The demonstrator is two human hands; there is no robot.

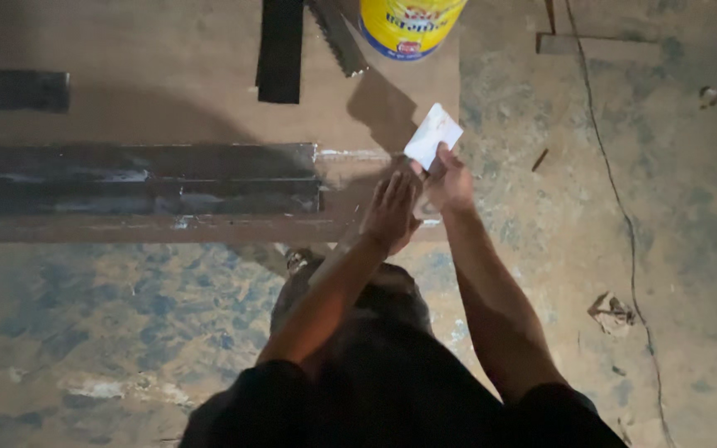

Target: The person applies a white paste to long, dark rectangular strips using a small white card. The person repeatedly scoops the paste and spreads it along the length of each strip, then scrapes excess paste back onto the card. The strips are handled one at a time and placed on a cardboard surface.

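Far left on the brown board (168,99): short black strip (12,90), lying flat, well apart from the rest. Below it, long black-painted beam (139,178) running across the board, paint ending at a bare brown end near the hands. Above the beam, upright black strip (280,50) beside a toothed saw blade (338,37). Next along, at the top edge, yellow bucket (408,25) with a blue band, only its lower part in view, standing at the board's right edge. Under it, left hand (392,211), fingers spread and flat, palm down on the beam's bare end, holding nothing. Just beside, touching it, right hand (450,182), fingers pressed together, pinching a small white sheet (433,135) by its lower corner; sheet tilted, raised just past the beam's end. Further right, bare mottled concrete floor (558,249), thin dark cord (616,191) trailing down it, small crumpled scrap (612,314) near the cord.
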